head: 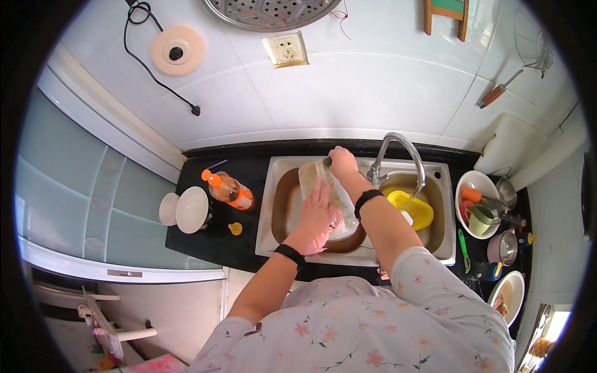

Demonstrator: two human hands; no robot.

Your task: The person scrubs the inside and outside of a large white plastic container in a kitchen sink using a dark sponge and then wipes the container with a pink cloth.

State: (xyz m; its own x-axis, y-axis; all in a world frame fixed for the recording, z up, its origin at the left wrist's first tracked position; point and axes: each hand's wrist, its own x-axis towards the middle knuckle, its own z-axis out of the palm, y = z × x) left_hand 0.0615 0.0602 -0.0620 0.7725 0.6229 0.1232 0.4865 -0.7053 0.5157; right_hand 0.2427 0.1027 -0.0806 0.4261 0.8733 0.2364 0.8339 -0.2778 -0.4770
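Over the left basin of a double steel sink [265, 210] lies a pale, translucent stained sheet or board [310, 177]. My left hand [318, 212] rests with spread fingers on its near left part, beside a crumpled pink plastic bag [318, 243]; whether the hand grips the bag cannot be told. At the far edge of the sheet, my right hand [343, 163] is closed on a dark scouring ball [327, 162]. A curved chrome faucet [399, 136] stands right of that hand. Beneath it, in the right basin, sits a yellow strainer basket [422, 212].
Left on the black counter stand an orange-capped bottle [231, 191], a white bowl [192, 210] and a small yellow cap [235, 228]. To the right are a white basin [459, 196] with utensils, a green peeler [463, 249], a small pot [501, 247] and another bowl [516, 293].
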